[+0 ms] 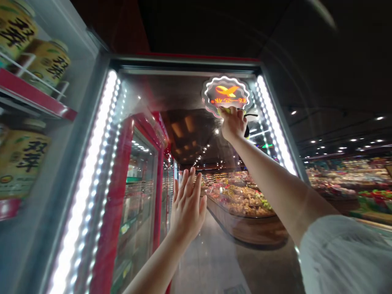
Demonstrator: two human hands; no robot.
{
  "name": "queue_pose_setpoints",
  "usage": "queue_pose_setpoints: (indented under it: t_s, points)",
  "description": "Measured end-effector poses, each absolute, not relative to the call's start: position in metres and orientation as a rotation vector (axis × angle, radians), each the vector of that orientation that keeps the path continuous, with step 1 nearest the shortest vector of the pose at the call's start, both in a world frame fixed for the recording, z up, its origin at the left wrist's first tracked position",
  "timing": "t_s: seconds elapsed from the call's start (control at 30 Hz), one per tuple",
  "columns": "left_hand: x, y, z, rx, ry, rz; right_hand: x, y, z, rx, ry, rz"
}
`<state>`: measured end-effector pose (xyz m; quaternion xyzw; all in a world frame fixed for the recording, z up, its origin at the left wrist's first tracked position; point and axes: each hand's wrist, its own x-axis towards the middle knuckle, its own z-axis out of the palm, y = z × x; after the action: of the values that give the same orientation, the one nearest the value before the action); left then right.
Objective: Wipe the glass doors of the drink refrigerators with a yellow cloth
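"What could go wrong?"

"The glass door [186,64] could swing if the left hand [187,210] pushes hard; that hand's fingers are a bit spread. The right hand [233,124] has fingers pinching what looks like a yellow-and-black cloth [246,131], by the round sign [227,92]. A loose grip could drop it."

"What's around?"

"Yellow jars [51,67] on the left shelves [39,98]. The right light strip [275,124] could block the way."

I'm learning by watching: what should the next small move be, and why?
Probably slide the yellowish cloth a little along the glass door, below the lit sign: the right hand grips it at the sign's lower edge, while the open left hand, holding nothing, faces the glass and might steady the door.
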<state>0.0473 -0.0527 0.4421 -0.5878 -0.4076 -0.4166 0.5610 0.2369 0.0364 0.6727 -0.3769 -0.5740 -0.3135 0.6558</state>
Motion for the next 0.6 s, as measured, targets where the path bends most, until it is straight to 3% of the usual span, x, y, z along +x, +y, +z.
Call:
queue_pose_setpoints:
  t_s: [0.23,0.47,0.6]
  points:
    - [0.069,-0.048,0.433,-1.435,-0.902,-1.031,0.269,0.05,0.614,-0.832,-1.166,-0.722]
    - [0.101,-0.034,0.434,-1.498,-0.865,-1.027,0.312,0.062,0.657,-0.806,-1.321,-0.827]
    - [0.114,-0.027,0.429,-1.522,-0.899,-1.002,0.342,0.076,0.635,-0.869,-1.285,-0.846]
